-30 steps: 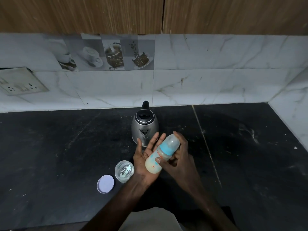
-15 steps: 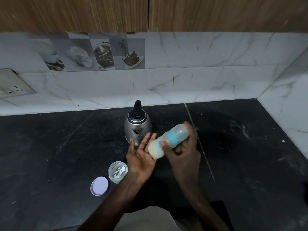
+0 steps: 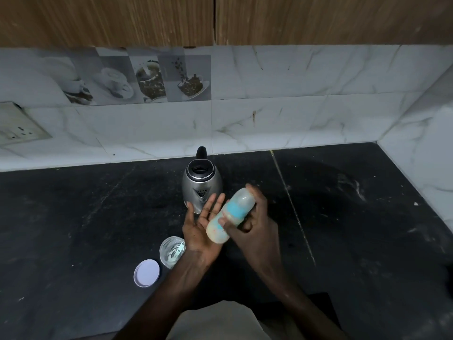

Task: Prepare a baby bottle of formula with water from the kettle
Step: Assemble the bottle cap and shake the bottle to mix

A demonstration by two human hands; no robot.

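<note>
Head cam view, centre of the frame: the right hand (image 3: 252, 224) is wrapped around a baby bottle (image 3: 229, 215) with a blue collar, holding it tilted, cap end pointing up and to the right. It looks filled with pale milky liquid, and its base rests against the palm of the left hand (image 3: 199, 231), which is spread flat with fingers wide, gripping nothing. Just above the hands, a steel kettle (image 3: 201, 179) sits on the black countertop (image 3: 73, 217), lid flipped open. Lower left of the hands there's a small clear jar (image 3: 171, 251) standing open, with its white lid (image 3: 146, 273) lying just beside it.
</note>
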